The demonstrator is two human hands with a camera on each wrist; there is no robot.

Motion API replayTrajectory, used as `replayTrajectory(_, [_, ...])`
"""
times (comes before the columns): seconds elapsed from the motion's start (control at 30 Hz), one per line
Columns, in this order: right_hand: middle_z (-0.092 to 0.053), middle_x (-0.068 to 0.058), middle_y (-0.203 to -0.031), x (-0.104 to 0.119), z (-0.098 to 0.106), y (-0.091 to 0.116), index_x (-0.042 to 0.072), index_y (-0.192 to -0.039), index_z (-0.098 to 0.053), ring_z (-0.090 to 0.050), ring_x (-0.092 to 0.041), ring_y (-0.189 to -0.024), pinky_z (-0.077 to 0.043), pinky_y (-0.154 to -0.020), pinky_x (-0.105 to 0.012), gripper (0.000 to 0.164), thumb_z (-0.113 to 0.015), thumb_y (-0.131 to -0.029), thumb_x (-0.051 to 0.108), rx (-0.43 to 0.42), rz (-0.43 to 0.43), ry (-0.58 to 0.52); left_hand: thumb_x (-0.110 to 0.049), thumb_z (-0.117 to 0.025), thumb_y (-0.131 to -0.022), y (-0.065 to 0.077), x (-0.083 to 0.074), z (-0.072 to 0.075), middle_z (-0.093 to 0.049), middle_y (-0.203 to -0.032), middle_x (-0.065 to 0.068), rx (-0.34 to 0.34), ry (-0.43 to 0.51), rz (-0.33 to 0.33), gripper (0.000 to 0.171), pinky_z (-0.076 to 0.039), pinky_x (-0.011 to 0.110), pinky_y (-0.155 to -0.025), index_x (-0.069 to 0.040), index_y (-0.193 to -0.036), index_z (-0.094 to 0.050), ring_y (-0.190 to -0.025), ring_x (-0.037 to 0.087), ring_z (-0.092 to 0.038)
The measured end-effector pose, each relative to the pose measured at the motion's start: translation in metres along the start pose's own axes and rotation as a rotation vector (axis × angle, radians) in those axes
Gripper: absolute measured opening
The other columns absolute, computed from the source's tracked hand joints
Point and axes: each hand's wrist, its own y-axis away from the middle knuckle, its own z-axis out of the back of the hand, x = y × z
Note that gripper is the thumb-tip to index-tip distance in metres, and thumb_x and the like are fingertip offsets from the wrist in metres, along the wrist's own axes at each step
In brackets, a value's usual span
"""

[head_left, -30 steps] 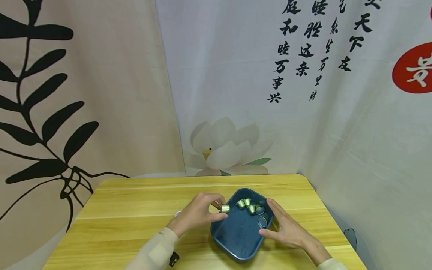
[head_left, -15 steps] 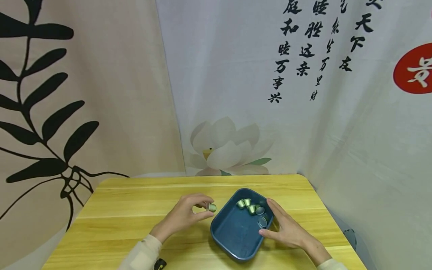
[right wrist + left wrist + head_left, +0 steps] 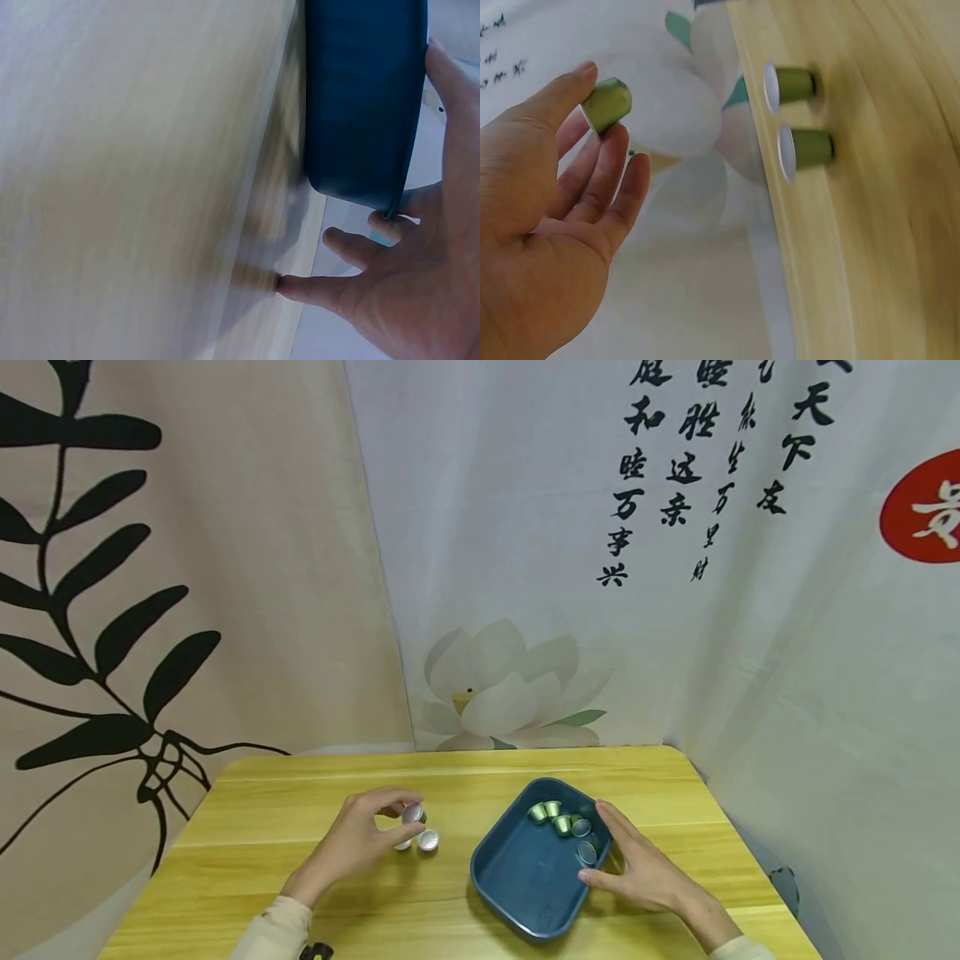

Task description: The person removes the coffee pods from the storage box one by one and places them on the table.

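Observation:
My left hand point(image 3: 356, 837) pinches a green coffee capsule point(image 3: 609, 105) between thumb and fingertips, its pale foil lid tilted in the head view point(image 3: 412, 812). Just below stand two more capsules on the table, lids up: one capsule point(image 3: 427, 841) in full sight, the other point(image 3: 402, 845) partly hidden by the thumb. To the right lies a dark blue tray point(image 3: 525, 893) with several green capsules point(image 3: 562, 826) at its far and right side. My right hand point(image 3: 637, 868) spans the tray's right side, thumb and fingertips touching the rim, little finger extended down at the table point(image 3: 315, 291).
The wooden table point(image 3: 300, 802) has its far edge close to a printed cloth point(image 3: 510, 568) that hangs behind. A small black item point(image 3: 317, 951) shows by my left sleeve. Bare wood lies between the standing capsules and the tray.
My left hand has carried the capsule leftward, away from over the tray's left rim to above the two standing capsules. The right hand and tray have stayed in place.

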Motion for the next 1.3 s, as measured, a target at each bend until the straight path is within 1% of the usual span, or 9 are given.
replayTrajectory(0.1, [-0.018, -0.024, -0.189, 0.001, 0.0, 0.001, 0.007, -0.181, -0.019, -0.032, -0.057, -0.169, -0.041, -0.126, -0.079, 0.12, -0.082, -0.097, 0.065, 0.0, 0.001, -0.004, -0.022, -0.093, -0.096, 0.006, 0.007, 0.007, -0.085, -0.125, -0.001, 0.004, -0.013, 0.033, 0.035, -0.07, 0.041, -0.096, -0.017, -0.129, -0.083, -0.106, 0.015, -0.081])
replayTrajectory(0.27, [-0.018, -0.024, -0.189, 0.002, 0.001, 0.001, 0.006, -0.181, -0.019, -0.032, -0.057, -0.168, -0.041, -0.126, -0.079, 0.12, -0.081, -0.097, 0.066, 0.003, 0.001, -0.011, -0.026, -0.094, -0.095, 0.015, 0.02, 0.016, -0.084, -0.127, -0.003, 0.032, -0.032, 0.15, 0.04, -0.068, 0.035, -0.097, -0.018, -0.132, -0.081, -0.111, 0.018, -0.08])
replayTrajectory(0.33, [-0.018, -0.024, -0.189, 0.002, 0.001, 0.001, 0.005, -0.18, -0.019, -0.032, -0.057, -0.168, -0.041, -0.126, -0.079, 0.12, -0.081, -0.097, 0.066, 0.004, 0.004, -0.008, -0.028, -0.094, -0.095, 0.018, 0.026, 0.018, -0.084, -0.125, -0.003, 0.037, -0.037, 0.193, 0.041, -0.067, 0.036, -0.097, -0.018, -0.133, -0.081, -0.112, 0.019, -0.078])
replayTrajectory(0.4, [-0.018, -0.024, -0.189, 0.002, 0.002, 0.001, 0.005, -0.181, -0.019, -0.033, -0.057, -0.168, -0.041, -0.126, -0.079, 0.12, -0.081, -0.098, 0.066, 0.003, 0.002, -0.005, -0.028, -0.094, -0.095, 0.019, 0.031, 0.02, -0.084, -0.124, -0.004, 0.038, -0.039, 0.218, 0.04, -0.068, 0.038, -0.098, -0.018, -0.132, -0.081, -0.112, 0.018, -0.077])
replayTrajectory(0.67, [-0.017, -0.024, -0.189, 0.001, 0.002, 0.001, 0.007, -0.181, -0.018, -0.032, -0.057, -0.169, -0.041, -0.126, -0.079, 0.12, -0.081, -0.098, 0.066, 0.004, -0.002, -0.007, -0.025, -0.093, -0.096, 0.024, 0.046, 0.023, -0.084, -0.121, -0.006, 0.054, -0.066, 0.239, 0.037, -0.064, 0.051, -0.101, -0.015, -0.129, -0.081, -0.113, 0.019, -0.076])
replayTrajectory(0.8, [-0.018, -0.025, -0.188, 0.001, 0.001, 0.001, 0.005, -0.18, -0.019, -0.033, -0.057, -0.168, -0.042, -0.126, -0.078, 0.121, -0.081, -0.097, 0.066, 0.001, 0.005, -0.003, -0.024, -0.092, -0.096, 0.028, 0.053, 0.021, -0.084, -0.124, -0.002, 0.079, -0.071, 0.26, 0.039, -0.061, 0.06, -0.106, -0.012, -0.131, -0.08, -0.117, 0.024, -0.077])
replayTrajectory(0.97, [-0.019, -0.026, -0.188, 0.001, 0.001, 0.001, 0.004, -0.18, -0.02, -0.034, -0.056, -0.168, -0.042, -0.126, -0.078, 0.12, -0.081, -0.097, 0.066, 0.002, 0.009, -0.002, -0.021, -0.091, -0.097, 0.033, 0.061, 0.017, -0.084, -0.127, 0.003, 0.11, -0.052, 0.278, 0.04, -0.058, 0.068, -0.113, -0.008, -0.133, -0.079, -0.122, 0.032, -0.077])
replayTrajectory(1.1, [-0.019, -0.025, -0.188, 0.0, 0.001, 0.001, 0.005, -0.18, -0.02, -0.033, -0.056, -0.168, -0.042, -0.126, -0.078, 0.12, -0.081, -0.097, 0.066, -0.002, 0.01, -0.004, -0.02, -0.09, -0.098, 0.034, 0.066, 0.014, -0.084, -0.128, 0.004, 0.137, -0.021, 0.292, 0.04, -0.058, 0.068, -0.114, -0.008, -0.133, -0.078, -0.125, 0.034, -0.077])
replayTrajectory(1.3, [-0.019, -0.025, -0.188, -0.001, 0.0, 0.0, 0.006, -0.181, -0.019, -0.033, -0.056, -0.169, -0.042, -0.126, -0.079, 0.119, -0.081, -0.098, 0.066, -0.005, 0.015, -0.005, -0.017, -0.089, -0.098, 0.036, 0.072, 0.011, -0.083, -0.129, 0.007, 0.165, 0.01, 0.284, 0.039, -0.063, 0.059, -0.109, -0.005, -0.134, -0.077, -0.121, 0.031, -0.078])
